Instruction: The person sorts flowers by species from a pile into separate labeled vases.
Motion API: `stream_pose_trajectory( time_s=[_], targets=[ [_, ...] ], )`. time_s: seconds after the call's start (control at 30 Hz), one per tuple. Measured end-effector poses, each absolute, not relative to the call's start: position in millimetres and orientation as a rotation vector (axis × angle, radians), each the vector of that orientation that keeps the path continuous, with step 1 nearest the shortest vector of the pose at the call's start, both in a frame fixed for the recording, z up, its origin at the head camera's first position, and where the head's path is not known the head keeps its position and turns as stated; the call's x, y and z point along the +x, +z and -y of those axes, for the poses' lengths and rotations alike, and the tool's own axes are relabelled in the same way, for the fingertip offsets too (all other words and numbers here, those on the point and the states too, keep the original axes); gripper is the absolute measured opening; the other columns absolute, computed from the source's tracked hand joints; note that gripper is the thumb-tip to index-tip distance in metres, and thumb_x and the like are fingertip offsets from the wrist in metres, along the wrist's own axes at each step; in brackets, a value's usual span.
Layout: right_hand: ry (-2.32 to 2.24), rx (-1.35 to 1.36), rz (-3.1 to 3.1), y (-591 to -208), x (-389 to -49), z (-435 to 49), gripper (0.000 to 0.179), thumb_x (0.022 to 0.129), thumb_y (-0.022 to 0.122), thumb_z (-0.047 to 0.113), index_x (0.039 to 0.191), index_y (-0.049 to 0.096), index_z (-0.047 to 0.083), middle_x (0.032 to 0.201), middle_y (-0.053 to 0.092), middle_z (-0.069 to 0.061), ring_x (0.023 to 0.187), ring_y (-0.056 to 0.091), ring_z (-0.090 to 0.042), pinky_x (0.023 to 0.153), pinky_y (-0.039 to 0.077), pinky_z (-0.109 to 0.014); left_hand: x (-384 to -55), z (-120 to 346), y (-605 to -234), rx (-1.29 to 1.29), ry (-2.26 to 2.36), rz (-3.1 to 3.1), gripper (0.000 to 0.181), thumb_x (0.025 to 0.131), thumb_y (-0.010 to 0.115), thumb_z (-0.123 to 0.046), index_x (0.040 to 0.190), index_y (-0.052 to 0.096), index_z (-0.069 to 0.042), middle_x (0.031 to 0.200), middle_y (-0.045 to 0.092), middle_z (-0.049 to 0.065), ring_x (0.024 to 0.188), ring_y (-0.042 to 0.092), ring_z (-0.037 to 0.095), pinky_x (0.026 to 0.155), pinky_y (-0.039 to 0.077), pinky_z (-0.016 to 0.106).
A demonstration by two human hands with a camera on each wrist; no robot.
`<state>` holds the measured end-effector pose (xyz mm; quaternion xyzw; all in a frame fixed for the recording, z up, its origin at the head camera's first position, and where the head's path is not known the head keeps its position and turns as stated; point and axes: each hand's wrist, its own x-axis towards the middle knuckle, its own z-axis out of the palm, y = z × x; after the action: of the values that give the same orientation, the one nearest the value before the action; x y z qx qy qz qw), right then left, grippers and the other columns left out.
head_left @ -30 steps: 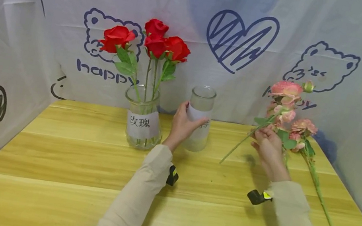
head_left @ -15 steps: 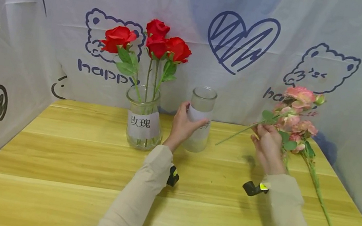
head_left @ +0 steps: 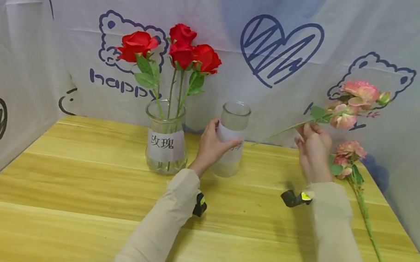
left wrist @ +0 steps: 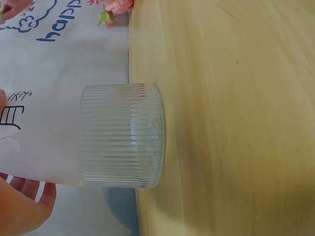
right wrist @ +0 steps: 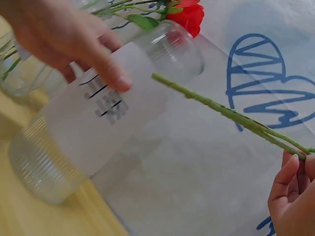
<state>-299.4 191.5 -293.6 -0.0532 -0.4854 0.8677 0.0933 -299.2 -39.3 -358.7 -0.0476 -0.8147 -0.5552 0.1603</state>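
My left hand (head_left: pixel 212 146) grips a tall clear glass vase (head_left: pixel 235 119) with a white paper label, fingers behind and thumb across the front. The vase stands upright on the table; its ribbed base (left wrist: pixel 120 140) fills the middle of the left wrist view. Raised to the right of it, my right hand (head_left: pixel 314 152) pinches the green stem (right wrist: pixel 216 105) of a pink flower (head_left: pixel 360 93). The blooms lean up and right, while the cut end points down-left toward the vase. In the head view that end lies close to the vase's right side; touching or apart, I cannot tell.
A wider glass vase (head_left: pixel 158 161), labelled in dark characters, holds several red roses (head_left: pixel 181 53) to the left. Another pink flower (head_left: pixel 349 155) lies at the right of the wooden table (head_left: pixel 95 204), its long stem running toward the front. Printed white cloth (head_left: pixel 209 88) hangs behind.
My right hand has risen with the pink flower, apart from the one lying on the table. Its stem has swung from steep to shallower, end toward the vase. The left hand stays put.
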Motion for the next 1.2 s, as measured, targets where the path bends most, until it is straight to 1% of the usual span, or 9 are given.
stream_pose_trajectory(
  time_s=[0.23,0.4,0.6,0.8,0.9,1.0,1.13,1.2],
  targets=[
    [2.569,-0.173,1.392,-270,-312,-179,0.006,0.102,0.043,0.007,0.101,0.048,0.005,0.105,0.052,-0.004,0.09,0.055,-0.011,0.059,0.042,-0.018,-299,40,-359,-0.147,-1.586,2.316,0.078,0.078,0.083,-0.027,0.137,0.041,0.002,0.134,0.047,0.02,0.12,0.049,0.032,0.1,0.044,0.045],
    [2.567,-0.234,1.352,-258,-318,-169,0.008,0.102,0.044,0.007,0.101,0.052,0.007,0.106,0.053,-0.003,0.089,0.056,-0.011,0.061,0.043,-0.019,-299,41,-359,-0.149,-1.596,2.311,0.078,0.078,0.083,-0.027,0.137,0.041,0.002,0.134,0.047,0.02,0.12,0.049,0.033,0.1,0.044,0.045],
    [2.549,-0.229,1.349,-246,-324,-155,0.009,0.101,0.046,0.006,0.097,0.054,0.005,0.099,0.057,-0.003,0.084,0.059,-0.01,0.06,0.042,-0.019,-299,41,-359,-0.147,-1.596,2.309,0.078,0.078,0.083,-0.026,0.137,0.041,0.002,0.134,0.048,0.02,0.12,0.049,0.032,0.099,0.044,0.044],
    [2.544,-0.25,1.336,-240,-332,-140,0.011,0.1,0.048,0.004,0.091,0.053,0.004,0.095,0.056,-0.003,0.08,0.059,-0.01,0.057,0.04,-0.019,-298,41,-358,-0.139,-1.587,2.313,0.079,0.077,0.083,-0.027,0.137,0.041,0.002,0.133,0.048,0.02,0.119,0.05,0.033,0.098,0.045,0.044],
    [2.518,-0.268,1.385,-242,-335,-134,0.01,0.1,0.048,0.004,0.093,0.055,0.004,0.1,0.059,-0.006,0.079,0.059,-0.01,0.056,0.041,-0.018,-298,41,-359,-0.138,-1.592,2.32,0.079,0.078,0.083,-0.027,0.138,0.041,0.001,0.134,0.048,0.019,0.119,0.05,0.032,0.098,0.046,0.044],
    [2.469,-0.276,1.459,-245,-337,-128,0.008,0.1,0.05,0.005,0.099,0.057,0.002,0.102,0.062,-0.007,0.078,0.059,-0.009,0.056,0.043,-0.017,-298,41,-359,-0.139,-1.6,2.326,0.078,0.078,0.083,-0.027,0.138,0.041,0.0,0.134,0.048,0.019,0.118,0.05,0.032,0.097,0.046,0.044],
    [2.418,-0.255,1.517,-246,-338,-123,0.008,0.099,0.05,0.004,0.102,0.057,0.0,0.093,0.061,-0.006,0.077,0.058,-0.01,0.055,0.043,-0.016,-299,40,-360,-0.139,-1.6,2.331,0.078,0.077,0.083,-0.028,0.137,0.041,0.0,0.133,0.048,0.019,0.117,0.051,0.032,0.096,0.047,0.044],
    [2.407,-0.242,1.529,-246,-339,-121,0.01,0.099,0.05,0.004,0.104,0.057,0.0,0.095,0.061,-0.007,0.078,0.058,-0.01,0.055,0.043,-0.016,-299,40,-360,-0.14,-1.593,2.332,0.078,0.078,0.083,-0.028,0.137,0.041,0.0,0.133,0.048,0.019,0.116,0.051,0.032,0.095,0.047,0.044]
  ],
)
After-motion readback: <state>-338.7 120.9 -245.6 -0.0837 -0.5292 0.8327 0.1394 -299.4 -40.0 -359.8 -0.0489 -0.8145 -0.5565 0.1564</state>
